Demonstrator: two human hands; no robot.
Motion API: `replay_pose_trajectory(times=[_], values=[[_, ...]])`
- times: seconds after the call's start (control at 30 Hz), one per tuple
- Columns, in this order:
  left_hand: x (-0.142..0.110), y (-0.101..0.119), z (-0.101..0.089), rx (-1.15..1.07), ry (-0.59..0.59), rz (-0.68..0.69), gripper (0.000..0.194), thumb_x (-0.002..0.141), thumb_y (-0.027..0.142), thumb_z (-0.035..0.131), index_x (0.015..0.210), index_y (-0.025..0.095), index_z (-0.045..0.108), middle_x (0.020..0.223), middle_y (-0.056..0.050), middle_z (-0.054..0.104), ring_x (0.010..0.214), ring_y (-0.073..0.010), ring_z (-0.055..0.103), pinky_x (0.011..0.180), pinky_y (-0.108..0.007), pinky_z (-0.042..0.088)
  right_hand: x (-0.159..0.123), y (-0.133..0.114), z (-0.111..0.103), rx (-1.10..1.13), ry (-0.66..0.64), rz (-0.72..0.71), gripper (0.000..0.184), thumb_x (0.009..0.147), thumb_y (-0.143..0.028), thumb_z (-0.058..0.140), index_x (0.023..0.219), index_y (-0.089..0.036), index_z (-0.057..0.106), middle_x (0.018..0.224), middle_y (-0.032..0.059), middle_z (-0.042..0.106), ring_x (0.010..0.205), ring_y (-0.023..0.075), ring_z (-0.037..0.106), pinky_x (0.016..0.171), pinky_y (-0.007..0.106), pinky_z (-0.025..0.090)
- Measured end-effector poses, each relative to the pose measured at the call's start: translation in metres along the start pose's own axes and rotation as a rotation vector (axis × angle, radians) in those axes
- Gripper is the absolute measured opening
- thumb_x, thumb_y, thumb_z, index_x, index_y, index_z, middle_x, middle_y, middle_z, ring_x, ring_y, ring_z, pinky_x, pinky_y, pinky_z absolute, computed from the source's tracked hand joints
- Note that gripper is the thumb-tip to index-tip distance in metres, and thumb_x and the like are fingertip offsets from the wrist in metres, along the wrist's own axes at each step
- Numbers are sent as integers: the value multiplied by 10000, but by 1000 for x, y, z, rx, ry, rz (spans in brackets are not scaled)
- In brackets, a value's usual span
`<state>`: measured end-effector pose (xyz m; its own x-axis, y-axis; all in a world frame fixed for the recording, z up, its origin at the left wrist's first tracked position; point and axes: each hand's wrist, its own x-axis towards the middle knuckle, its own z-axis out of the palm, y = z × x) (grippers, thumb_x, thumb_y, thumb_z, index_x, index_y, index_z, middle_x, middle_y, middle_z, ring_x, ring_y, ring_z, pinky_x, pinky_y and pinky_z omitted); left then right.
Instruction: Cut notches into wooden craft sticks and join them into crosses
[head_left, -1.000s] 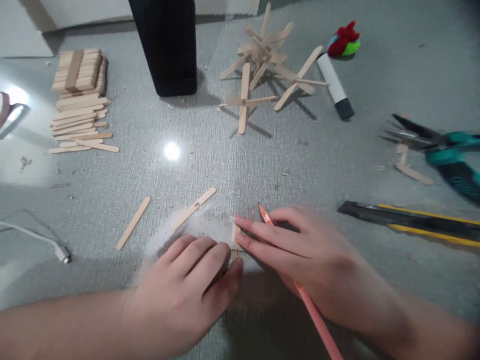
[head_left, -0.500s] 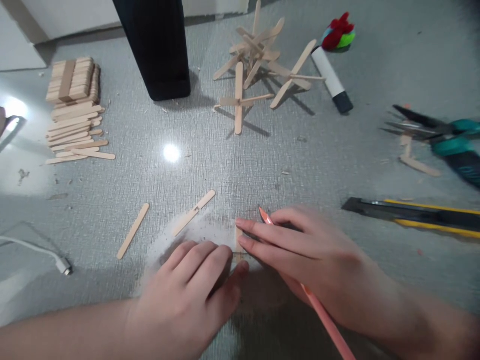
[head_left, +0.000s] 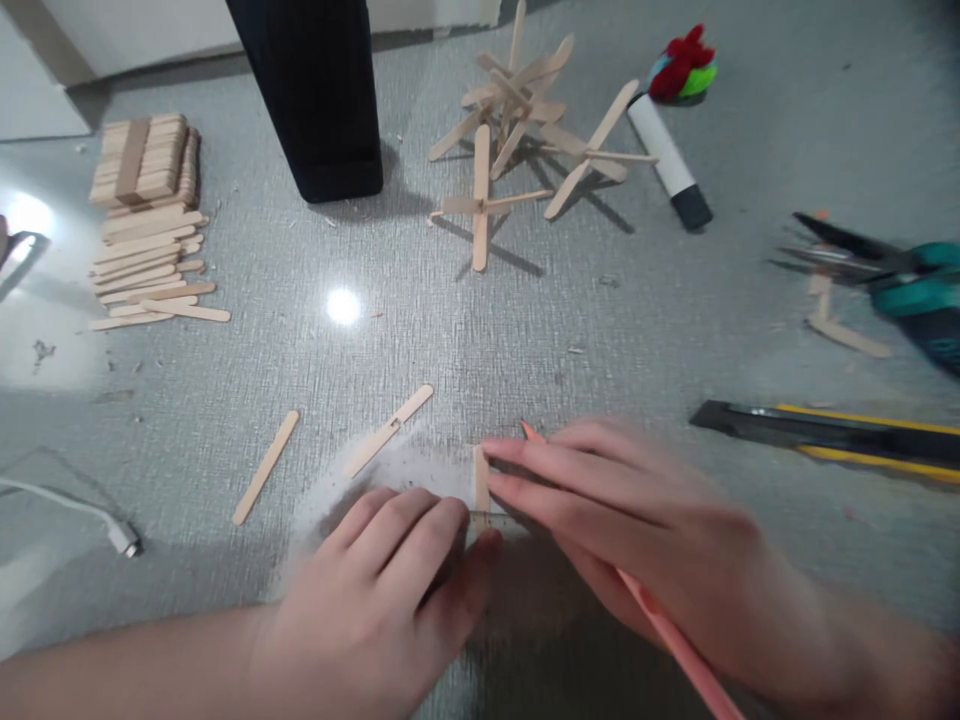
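Observation:
My right hand point(head_left: 630, 530) has an orange pencil point(head_left: 675, 630) tucked in its grip, the point showing past the knuckles. Two of its fingertips rest at the right edge of a short upright popsicle stick point(head_left: 481, 480). My left hand point(head_left: 390, 590) is curled, with thumb and forefinger at the stick's lower end; its palm side is hidden. Under the stick is a pale, smudged flat patch point(head_left: 439, 480), perhaps paper. Left of it lie a notched popsicle stick point(head_left: 409, 405) and a whole popsicle stick point(head_left: 266, 467).
A stick bundle point(head_left: 142, 160) and loose sticks point(head_left: 150, 260) lie far left, near a black upright box point(head_left: 322, 120). Behind stand crossed-stick structures point(head_left: 481, 225). To the right are a white tube point(head_left: 664, 150), a fuzzy clump point(head_left: 681, 70), pliers point(head_left: 911, 285) and a utility knife point(head_left: 810, 425). A cable point(head_left: 112, 530) lies left.
My right hand has shifted slightly right with the pencil, its fingertips drawing back so more of the upright stick shows. My left hand is almost in the same place. The whole view has moved a little.

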<state>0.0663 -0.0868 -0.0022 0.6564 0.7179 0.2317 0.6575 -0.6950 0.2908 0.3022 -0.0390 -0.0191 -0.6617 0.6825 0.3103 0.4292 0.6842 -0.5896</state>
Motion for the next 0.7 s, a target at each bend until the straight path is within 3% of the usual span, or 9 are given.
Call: replay_pose_trajectory(times=[0.07,0.17,0.3,0.7], values=[[0,0,0,-4,-3,4,285,1036,140,462,1096,139,741,1093,-72,723,953,-228,623,824,-383,530,0,-2,-2,71,63,84,312,961,-21,506,1170,-190,663,1234,100,720,999,183,726,818,327,603],[-2,0,0,-20,7,3,266,1035,141,471,1062,124,736,1121,-84,725,984,-241,630,846,-397,532,3,-4,-3,192,150,216,233,920,-40,553,1007,-231,656,1039,42,712,851,122,737,710,221,600],[-3,1,2,-30,15,-14,243,1029,125,484,957,125,715,1122,-81,725,984,-231,633,866,-387,537,7,-5,-4,365,151,259,192,897,-62,585,894,-253,568,877,-37,729,776,76,736,713,156,592],[-5,3,1,-26,-29,0,233,1009,123,495,1037,123,727,1179,-98,715,1032,-253,628,886,-411,549,5,-17,2,345,148,327,214,866,-72,569,781,-238,463,776,-50,646,622,51,637,556,166,514]])
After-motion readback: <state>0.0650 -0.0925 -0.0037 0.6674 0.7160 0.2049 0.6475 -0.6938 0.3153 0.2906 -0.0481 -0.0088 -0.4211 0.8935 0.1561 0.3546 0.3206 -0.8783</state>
